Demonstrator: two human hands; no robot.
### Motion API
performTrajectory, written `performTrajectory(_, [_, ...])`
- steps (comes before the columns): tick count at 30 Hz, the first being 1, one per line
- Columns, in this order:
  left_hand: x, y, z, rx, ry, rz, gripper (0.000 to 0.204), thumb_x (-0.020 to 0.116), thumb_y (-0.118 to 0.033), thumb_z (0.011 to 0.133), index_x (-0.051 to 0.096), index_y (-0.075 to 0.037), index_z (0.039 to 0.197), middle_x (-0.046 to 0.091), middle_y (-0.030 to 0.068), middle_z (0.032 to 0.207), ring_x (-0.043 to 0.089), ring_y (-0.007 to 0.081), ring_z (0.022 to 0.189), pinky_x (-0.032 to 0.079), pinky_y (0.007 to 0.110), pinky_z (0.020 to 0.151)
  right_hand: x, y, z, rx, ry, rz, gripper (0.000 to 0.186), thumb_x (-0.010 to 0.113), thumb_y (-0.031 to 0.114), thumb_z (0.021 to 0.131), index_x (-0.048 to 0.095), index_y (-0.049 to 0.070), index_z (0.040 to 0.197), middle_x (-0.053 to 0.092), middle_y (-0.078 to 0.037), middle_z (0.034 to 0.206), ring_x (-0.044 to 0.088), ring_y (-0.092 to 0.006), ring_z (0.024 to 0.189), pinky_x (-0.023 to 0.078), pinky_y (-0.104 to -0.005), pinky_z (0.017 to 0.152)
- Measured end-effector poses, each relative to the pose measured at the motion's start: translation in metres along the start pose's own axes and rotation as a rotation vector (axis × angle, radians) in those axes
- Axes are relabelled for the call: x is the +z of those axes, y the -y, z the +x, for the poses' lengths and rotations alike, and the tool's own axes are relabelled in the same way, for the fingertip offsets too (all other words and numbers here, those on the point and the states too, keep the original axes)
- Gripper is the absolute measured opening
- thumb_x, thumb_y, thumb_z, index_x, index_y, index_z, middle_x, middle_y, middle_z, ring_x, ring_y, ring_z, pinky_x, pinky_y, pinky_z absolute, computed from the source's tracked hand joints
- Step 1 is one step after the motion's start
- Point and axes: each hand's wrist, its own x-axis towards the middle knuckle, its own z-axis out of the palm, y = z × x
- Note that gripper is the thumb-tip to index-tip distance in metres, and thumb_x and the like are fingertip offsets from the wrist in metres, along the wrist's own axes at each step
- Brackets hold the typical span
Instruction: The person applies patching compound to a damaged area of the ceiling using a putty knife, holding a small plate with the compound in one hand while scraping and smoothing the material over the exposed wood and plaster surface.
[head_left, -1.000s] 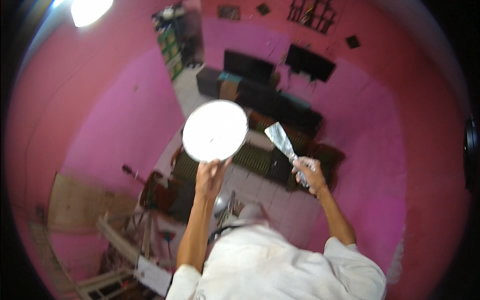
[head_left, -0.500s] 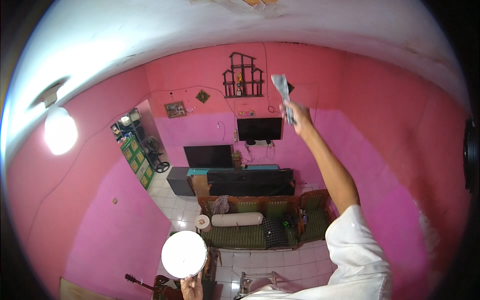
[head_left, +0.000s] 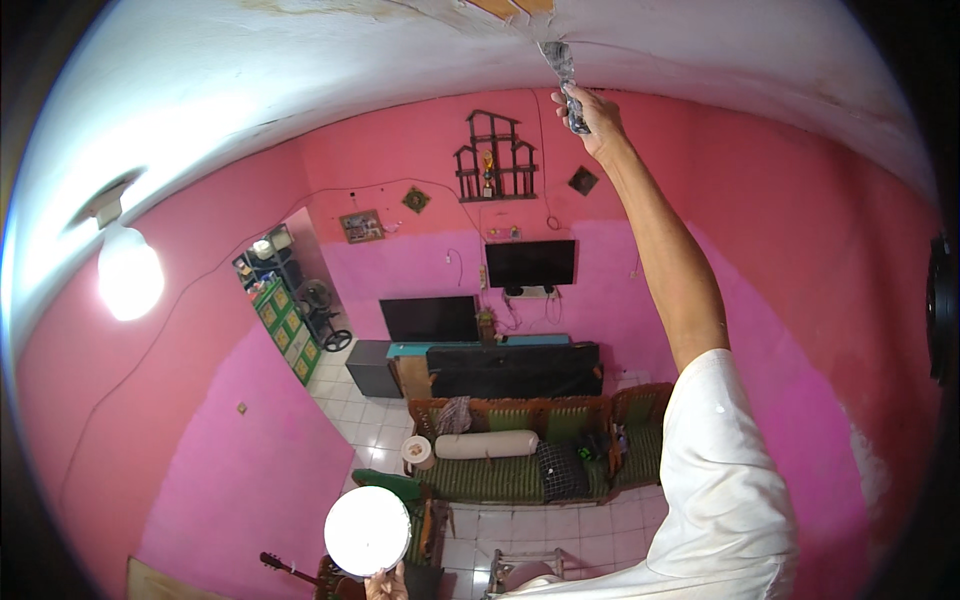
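Note:
High in front of me, my right hand (head_left: 592,117) is wrapped round the handle of a putty knife (head_left: 557,58), its arm stretched upward. The smeared grey blade points at the white ceiling (head_left: 690,50), beside a rough patch (head_left: 515,12) where tan material shows. Whether the blade touches the ceiling I cannot tell. Low at the left, my left hand (head_left: 386,583) grips the near rim of a round white tub (head_left: 367,528). Glare washes out the inside of the tub, so its contents are hard to make out.
A lit bulb (head_left: 130,272) hangs from the ceiling at left. Far below stand a green-cushioned sofa (head_left: 490,480), a small frame-like stand (head_left: 528,565) and a guitar (head_left: 335,580). A wall television (head_left: 531,263) and dark shelf (head_left: 497,165) are on the pink wall.
My right hand has raised the putty knife from in front of the pink wall up to the ceiling patch. The tub in my left hand sits slightly lower in view.

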Motion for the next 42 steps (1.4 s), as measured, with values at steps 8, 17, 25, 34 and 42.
performTrajectory(8, [-0.007, 0.000, 0.000, -0.035, 0.014, 0.030, 0.049, 0.047, 0.003, 0.083, 0.031, 0.005, 0.128, 0.044, 0.0186, 0.125, 0.043, 0.0277, 0.115, 0.028, 0.042, 0.107, 0.013, 0.028, -0.041, -0.044, 0.051, -0.059, 0.024, 0.063, 0.015, 0.079, 0.056, -0.003, 0.094, 0.063, -0.014, 0.080, 0.058, -0.0149, 0.054, 0.046, -0.0231, 0.046])
performTrajectory(17, [-0.040, 0.001, -0.005, -0.103, 0.172, -0.172, 0.055, 0.049, 0.010, 0.078, 0.030, 0.003, 0.129, 0.045, 0.0178, 0.124, 0.047, 0.0272, 0.111, 0.028, 0.043, 0.106, 0.045, 0.074, -0.109, -0.052, 0.093, -0.042, 0.026, 0.061, 0.014, 0.079, 0.055, -0.005, 0.095, 0.063, -0.015, 0.081, 0.057, -0.0148, 0.055, 0.046, -0.0229, 0.046])
performTrajectory(25, [-0.044, -0.008, -0.014, -0.043, 0.002, -0.017, 0.040, 0.051, 0.005, 0.077, 0.041, -0.002, 0.115, 0.050, 0.0093, 0.113, 0.050, 0.0211, 0.106, 0.040, 0.045, 0.095, 0.049, 0.095, -0.177, -0.119, 0.093, -0.091, 0.023, 0.059, 0.017, 0.080, 0.058, -0.001, 0.094, 0.064, -0.014, 0.081, 0.058, -0.0145, 0.053, 0.044, -0.0238, 0.043])
performTrajectory(34, [-0.068, -0.007, -0.018, -0.053, 0.223, -0.145, 0.050, 0.046, 0.006, 0.081, 0.029, 0.007, 0.128, 0.050, 0.0185, 0.118, 0.050, 0.0254, 0.107, 0.027, 0.045, 0.107, 0.021, -0.004, -0.095, 0.072, -0.013, -0.062, 0.029, 0.063, 0.018, 0.079, 0.057, -0.003, 0.099, 0.064, -0.014, 0.081, 0.060, -0.0167, 0.055, 0.048, -0.0259, 0.047])
performTrajectory(42, [-0.036, -0.003, -0.020, -0.033, -0.018, -0.083, 0.044, 0.045, 0.003, 0.084, 0.034, 0.004, 0.127, 0.051, 0.0155, 0.119, 0.051, 0.0240, 0.106, 0.028, 0.045, 0.106, 0.014, -0.026, -0.019, 0.115, 0.011, 0.020, 0.026, 0.064, 0.017, 0.079, 0.056, 0.000, 0.096, 0.064, -0.013, 0.084, 0.061, -0.0173, 0.058, 0.047, -0.0257, 0.048])
